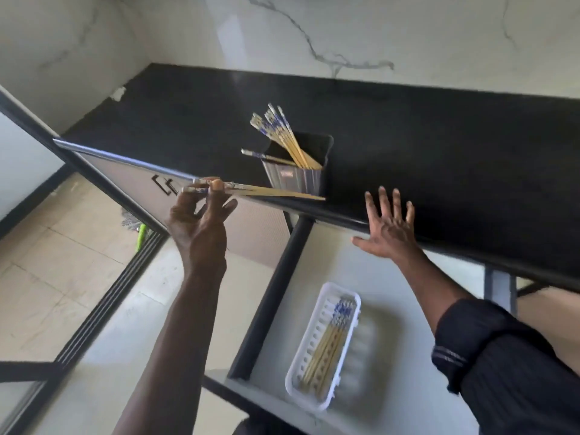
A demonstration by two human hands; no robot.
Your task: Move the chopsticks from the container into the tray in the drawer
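A dark container (295,177) stands on the black counter (439,146) and holds several yellow chopsticks with blue-and-white tops (279,133). My left hand (201,221) pinches a few chopsticks (270,192) by their patterned ends, level, just in front of the container at the counter's edge. My right hand (389,227) is open with fingers spread, resting against the counter's front edge. Below, the open drawer (389,277) holds a white slotted tray (323,350) with several chopsticks (329,337) lying along its left side.
A marble wall rises behind the counter. A closed drawer front with a dark handle (163,185) sits left of the open drawer. Tiled floor and a green object (142,232) lie at the lower left.
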